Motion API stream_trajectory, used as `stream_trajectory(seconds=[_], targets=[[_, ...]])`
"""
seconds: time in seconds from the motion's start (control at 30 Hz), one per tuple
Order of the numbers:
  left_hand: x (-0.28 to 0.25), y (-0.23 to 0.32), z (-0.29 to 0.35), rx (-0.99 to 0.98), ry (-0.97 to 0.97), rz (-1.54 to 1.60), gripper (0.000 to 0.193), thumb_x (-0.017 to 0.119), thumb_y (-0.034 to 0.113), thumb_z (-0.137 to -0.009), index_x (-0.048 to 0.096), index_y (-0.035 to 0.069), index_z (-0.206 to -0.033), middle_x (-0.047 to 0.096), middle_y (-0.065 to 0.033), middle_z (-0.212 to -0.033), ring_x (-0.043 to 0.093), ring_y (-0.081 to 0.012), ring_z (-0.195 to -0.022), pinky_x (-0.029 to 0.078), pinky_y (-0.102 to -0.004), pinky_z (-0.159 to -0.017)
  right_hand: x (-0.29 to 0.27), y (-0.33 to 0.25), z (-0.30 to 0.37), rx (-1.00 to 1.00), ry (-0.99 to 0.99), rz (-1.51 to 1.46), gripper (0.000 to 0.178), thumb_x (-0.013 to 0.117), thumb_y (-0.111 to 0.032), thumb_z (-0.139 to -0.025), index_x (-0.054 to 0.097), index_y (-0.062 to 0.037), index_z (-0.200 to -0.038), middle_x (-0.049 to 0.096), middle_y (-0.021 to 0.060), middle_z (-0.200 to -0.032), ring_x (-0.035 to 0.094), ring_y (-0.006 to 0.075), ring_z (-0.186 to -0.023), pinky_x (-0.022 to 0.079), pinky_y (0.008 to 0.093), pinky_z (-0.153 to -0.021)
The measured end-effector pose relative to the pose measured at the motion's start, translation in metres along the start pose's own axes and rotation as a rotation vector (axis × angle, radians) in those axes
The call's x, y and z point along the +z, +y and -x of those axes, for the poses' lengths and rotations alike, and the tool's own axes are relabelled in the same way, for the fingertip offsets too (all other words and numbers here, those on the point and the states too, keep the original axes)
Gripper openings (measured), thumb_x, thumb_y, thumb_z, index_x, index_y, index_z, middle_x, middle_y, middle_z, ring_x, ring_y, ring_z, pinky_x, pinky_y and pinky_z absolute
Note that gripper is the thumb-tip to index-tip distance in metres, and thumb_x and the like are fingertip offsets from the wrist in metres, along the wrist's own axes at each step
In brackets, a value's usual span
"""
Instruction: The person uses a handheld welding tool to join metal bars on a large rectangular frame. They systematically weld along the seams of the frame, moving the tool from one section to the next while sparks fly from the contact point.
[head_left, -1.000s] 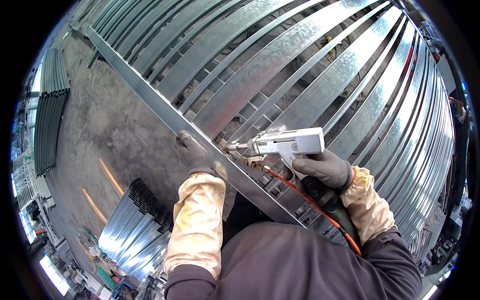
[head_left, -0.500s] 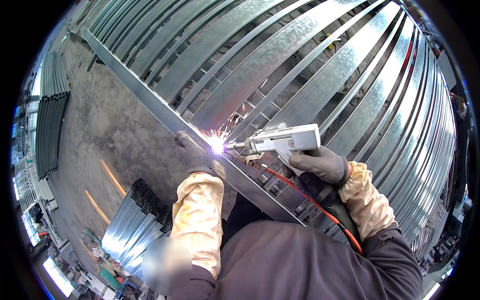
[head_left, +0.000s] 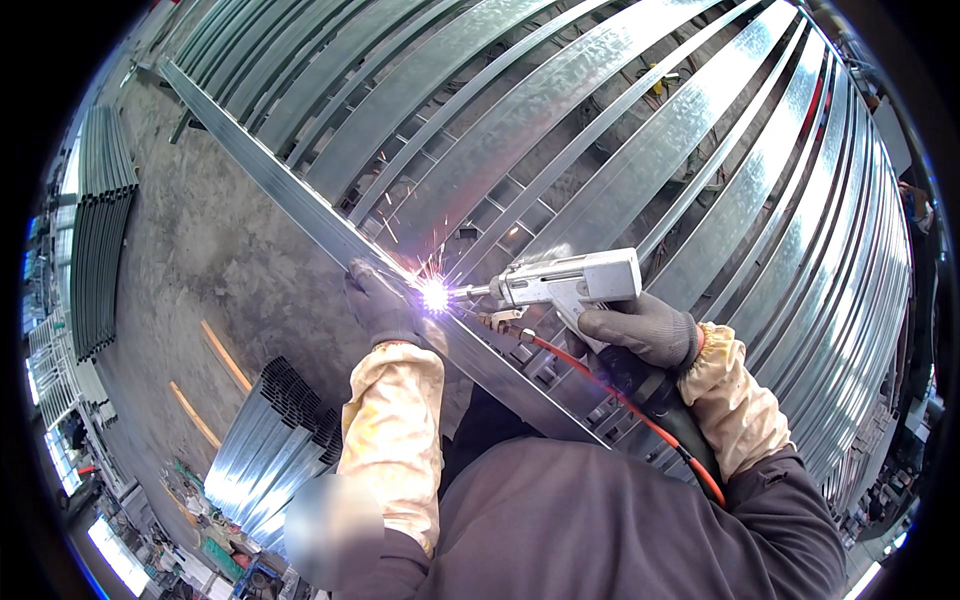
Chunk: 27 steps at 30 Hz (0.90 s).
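My right hand (head_left: 645,330), in a grey glove, is wrapped round the grip of a silver welding gun (head_left: 575,280). Its nozzle points left at a bright white-violet weld spot on a long galvanized steel rail (head_left: 290,205), and sparks fly up from there. My left hand (head_left: 382,305), also gloved, grips the rail's near-left edge just left of the glow; its fingertips are partly hidden. Steel slats (head_left: 590,75) meet the rail on its far side. An orange-red hose (head_left: 640,415) runs from below the gun's nozzle back past my right forearm.
A bundle of steel channels (head_left: 265,450) lies on the floor at lower left, near two orange-brown strips (head_left: 195,412). Another stack of long profiles (head_left: 100,240) stands at far left. Cables and a small yellow item (head_left: 657,82) show between the slats.
The gun and weld spot stay almost in place. My left hand and forearm have shifted slightly left, and the sparks now spray in a different, thinner pattern.
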<state>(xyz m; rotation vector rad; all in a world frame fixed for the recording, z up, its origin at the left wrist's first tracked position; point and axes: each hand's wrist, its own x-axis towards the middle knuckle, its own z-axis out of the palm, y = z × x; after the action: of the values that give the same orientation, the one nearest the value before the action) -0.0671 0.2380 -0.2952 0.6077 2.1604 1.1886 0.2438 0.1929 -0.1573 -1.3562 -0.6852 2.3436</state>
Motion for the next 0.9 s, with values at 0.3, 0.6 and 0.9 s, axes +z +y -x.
stream_trajectory(seconds=[0.3, 0.6, 0.9], targets=[[-0.002, -0.011, -0.011, -0.034, -0.038, -0.009, 0.063, 0.038, 0.047, -0.105, 0.053, -0.009, -0.128, 0.060, -0.0274, -0.124, 0.061, -0.0384, -0.113, 0.047, -0.0429, -0.097, -0.004, 0.002, 0.003, -0.011, -0.038, 0.080, 0.047, 0.070, -0.040, -0.093, 0.060, -0.0006, -0.116, 0.064, 0.0053, -0.092, 0.064, 0.0119, -0.072, 0.052, 0.0269, -0.063], [-0.001, -0.003, -0.002, -0.051, -0.113, 0.105, 0.062, 0.038, 0.045, -0.105, 0.051, -0.008, -0.133, 0.060, -0.0264, -0.126, 0.062, -0.0377, -0.113, 0.048, -0.0434, -0.097, -0.005, 0.007, 0.009, -0.055, -0.034, 0.078, 0.044, 0.068, -0.036, -0.094, 0.059, -0.0010, -0.120, 0.067, 0.0073, -0.094, 0.065, 0.0136, -0.069, 0.052, 0.0275, -0.061], [-0.004, 0.023, 0.012, -0.065, -0.023, -0.045, 0.066, 0.036, 0.051, -0.104, 0.055, -0.006, -0.131, 0.062, -0.0266, -0.125, 0.064, -0.0385, -0.110, 0.051, -0.0434, -0.094, 0.002, 0.010, 0.026, -0.104, -0.005, 0.055, 0.045, 0.065, -0.030, -0.094, 0.057, 0.0035, -0.123, 0.069, 0.0134, -0.097, 0.066, 0.0168, -0.061, 0.053, 0.0287, -0.052]])
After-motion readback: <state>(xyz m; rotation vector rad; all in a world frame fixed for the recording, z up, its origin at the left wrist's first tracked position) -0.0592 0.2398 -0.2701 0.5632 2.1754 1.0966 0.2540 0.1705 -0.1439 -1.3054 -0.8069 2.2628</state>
